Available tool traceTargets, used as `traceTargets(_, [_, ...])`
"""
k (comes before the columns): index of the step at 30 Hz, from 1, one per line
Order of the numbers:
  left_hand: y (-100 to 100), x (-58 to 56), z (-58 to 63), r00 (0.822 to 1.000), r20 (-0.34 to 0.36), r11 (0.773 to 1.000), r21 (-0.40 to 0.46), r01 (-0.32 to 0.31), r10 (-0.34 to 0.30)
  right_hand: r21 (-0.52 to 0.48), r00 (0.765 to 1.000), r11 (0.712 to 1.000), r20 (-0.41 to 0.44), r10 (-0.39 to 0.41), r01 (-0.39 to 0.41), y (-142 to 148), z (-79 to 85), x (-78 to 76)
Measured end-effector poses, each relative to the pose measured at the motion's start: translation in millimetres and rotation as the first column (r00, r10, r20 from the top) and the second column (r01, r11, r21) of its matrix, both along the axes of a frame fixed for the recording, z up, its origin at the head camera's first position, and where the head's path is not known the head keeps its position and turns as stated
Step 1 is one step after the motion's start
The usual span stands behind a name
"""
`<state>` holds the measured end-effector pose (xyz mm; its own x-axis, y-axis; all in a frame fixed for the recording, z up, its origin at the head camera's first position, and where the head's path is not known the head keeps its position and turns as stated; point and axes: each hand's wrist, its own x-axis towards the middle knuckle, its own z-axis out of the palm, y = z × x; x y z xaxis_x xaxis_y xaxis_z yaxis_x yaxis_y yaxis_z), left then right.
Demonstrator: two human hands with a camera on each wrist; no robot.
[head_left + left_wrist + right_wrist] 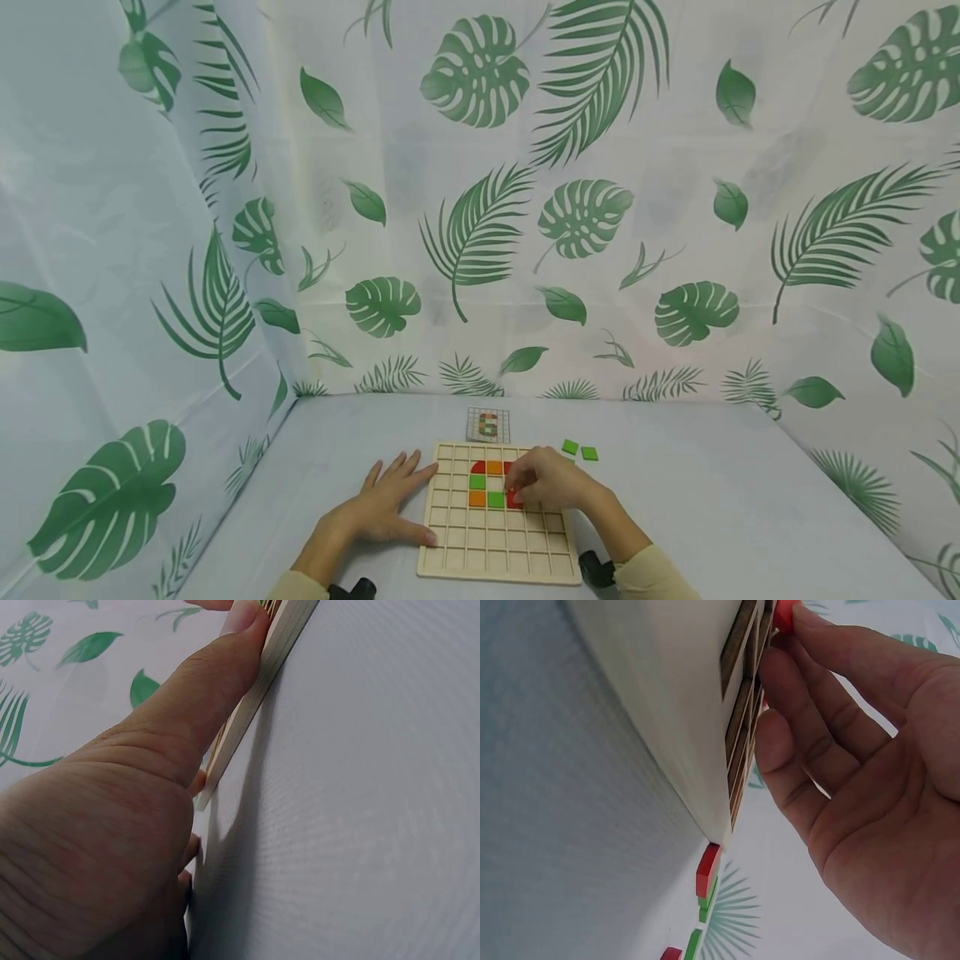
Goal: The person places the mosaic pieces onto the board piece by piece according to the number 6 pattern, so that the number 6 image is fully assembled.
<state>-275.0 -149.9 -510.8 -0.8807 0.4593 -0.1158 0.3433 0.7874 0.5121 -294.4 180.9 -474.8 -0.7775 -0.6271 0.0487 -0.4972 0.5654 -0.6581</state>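
Note:
A wooden grid board (495,563) lies on the table with red, orange and green tiles set in its upper middle squares. My right hand (551,478) is over these tiles, pinching a red tile (784,615) between thumb and fingers at the grid. Its other fingers curl close above the empty squares. My left hand (382,504) has its fingers spread along the board's left side, the thumb on the edge and the index fingertip near the upper corner. In the grid, a green tile (477,482) sits above an orange tile (477,498), with another green tile (496,499) beside it.
Beyond the board lies a small pattern card (487,425) printed with a coloured figure. Loose green tiles (590,453) lie past the board's upper right corner, and a loose red tile (709,870) shows by the board's edge. Leaf-printed cloth (480,350) hangs behind the table.

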Motion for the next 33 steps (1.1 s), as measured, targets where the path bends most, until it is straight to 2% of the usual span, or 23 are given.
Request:
traceTargets(18, [-1, -1.6, -2.5, 1.0, 0.003, 1.0, 0.009, 0.007, -0.007, 0.047, 1.0, 0.999, -0.019, -0.002, 0.003, -3, -1.0, 2.5])
traceTargets(26, [0, -1.2, -1.0, 1.0, 0.0, 1.0, 0.011, 0.015, -0.015, 0.061, 0.996, 0.997, -0.083, -0.046, 0.051, 6, 6.0, -1.0])
traceTargets(33, [-1, -3.4, -3.3, 1.0, 0.005, 1.0, 0.006, 0.004, -0.004, -0.003, 0.986, 0.997, -0.149, -0.08, 0.081, 20, 15.7, 0.1])
